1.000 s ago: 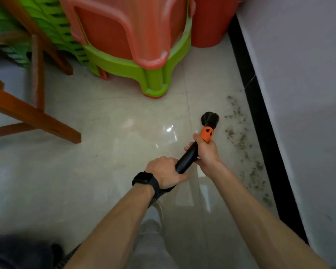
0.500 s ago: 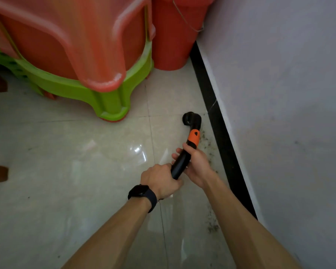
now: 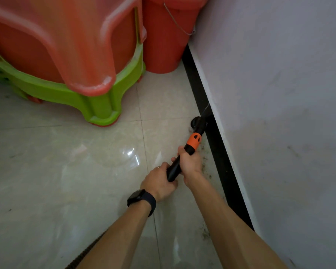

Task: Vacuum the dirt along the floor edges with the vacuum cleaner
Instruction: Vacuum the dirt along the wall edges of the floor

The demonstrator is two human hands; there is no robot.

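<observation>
Vacuum hose (image 3: 89, 247) shows at 7 o'clock in my view as a dark ribbed strip beside the left forearm, low over the pale floor (image 3: 66, 181). At 5 o'clock, specks of dirt (image 3: 205, 236) lie on the tiles just beside the black skirting (image 3: 224, 171), and more specks trail along that edge toward the hands. The left wrist wears a dark watch (image 3: 141, 198). Just past it, near the middle of the view, my left hand (image 3: 159, 181) is curled round the lower end of the black wand (image 3: 174, 170), fingers wrapped under it. My right hand (image 3: 189, 162) grips the wand directly above, at about 1 o'clock from the left hand; its thumb and fingers close round the tube just below the orange collar (image 3: 194, 140). The two hands are almost touching. The wand slants up toward 1 o'clock and ends in the black nozzle (image 3: 198, 122), which sits down at the floor and right against the skirting; I cannot tell whether it touches the tiles. A thin pale thread runs from the nozzle up to the bottom of the wall (image 3: 279, 113), which fills the view from 1 to 5 o'clock. Farther off, at 10 to 11 o'clock, a red stool (image 3: 76, 45) is stacked on a green stool (image 3: 97, 107), and at 12 o'clock a red bucket (image 3: 163, 39) stands in the corner, just beside both the stools and the wall.
</observation>
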